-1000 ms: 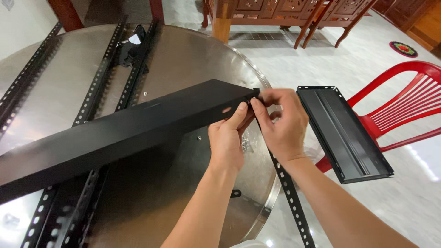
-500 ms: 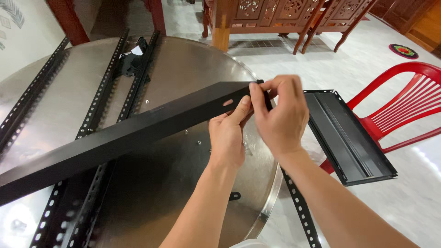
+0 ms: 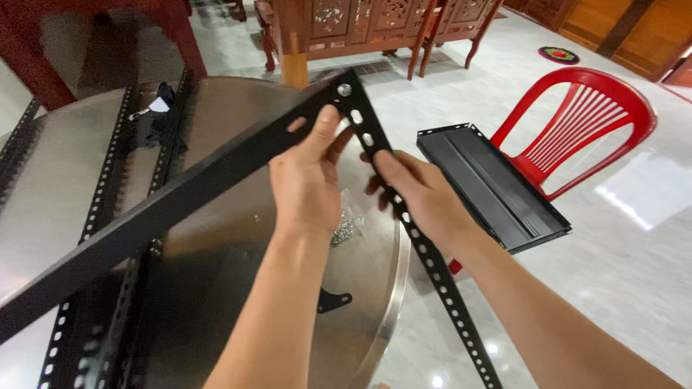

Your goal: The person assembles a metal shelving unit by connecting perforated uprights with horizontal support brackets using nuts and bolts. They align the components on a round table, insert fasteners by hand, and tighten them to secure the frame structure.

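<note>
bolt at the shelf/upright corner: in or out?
In. The bolt head sits in the slotted upright at the black shelf corner. Tightness: cannot tell.

Round steel table [image 3: 216, 288], slotted black rails [image 3: 108, 180], screw bag [image 3: 347, 225]

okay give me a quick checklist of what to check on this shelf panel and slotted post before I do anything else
1. Left hand grips the black shelf panel near its end: ok.
2. Right hand grips the slotted post: ok.
3. Bolt sits at the corner where they meet: ok.
4. Bolt tight: cannot tell.
5. Loose hardware on the round table within reach: ok.
6. Panel's far end supported: cannot tell.
</note>
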